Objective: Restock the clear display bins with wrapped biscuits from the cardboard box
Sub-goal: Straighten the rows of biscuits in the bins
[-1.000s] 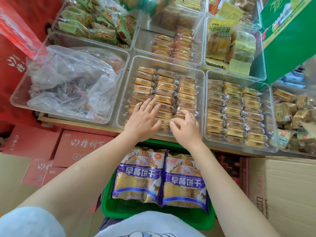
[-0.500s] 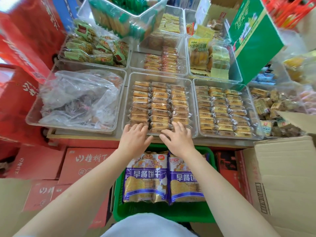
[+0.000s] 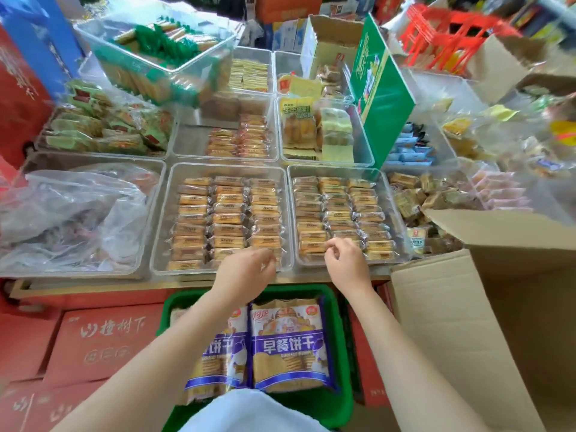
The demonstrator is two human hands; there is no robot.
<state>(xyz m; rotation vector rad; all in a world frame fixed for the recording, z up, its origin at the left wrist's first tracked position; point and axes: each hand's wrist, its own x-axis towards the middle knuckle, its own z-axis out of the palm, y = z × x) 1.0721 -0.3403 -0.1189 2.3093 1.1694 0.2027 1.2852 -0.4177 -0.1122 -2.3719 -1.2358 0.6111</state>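
Two clear display bins sit side by side at the table's front. The middle bin (image 3: 162, 213) holds three neat rows of wrapped biscuits (image 3: 227, 218). The right bin (image 3: 402, 232) holds three more rows of wrapped biscuits (image 3: 339, 210). My left hand (image 3: 246, 269) hovers at the middle bin's front right corner, fingers loosely curled, holding nothing I can see. My right hand (image 3: 344, 260) is over the right bin's front edge, fingers curled near the front packs. The open cardboard box (image 3: 467, 307) stands at the right; its inside is hidden.
A green basket (image 3: 338, 338) below holds two purple biscuit bags (image 3: 290, 344). A bin with a crumpled plastic bag (image 3: 71, 213) is at the left. More stocked bins, a green carton (image 3: 383, 98) and red crates lie behind. Red boxes (image 3: 106, 335) are stacked under the table.
Both hands lifted off the middle bin's biscuits. The right hand moved right to the neighbouring bin's front edge, the left hand shifted to the middle bin's corner. The view pulled back and rose.
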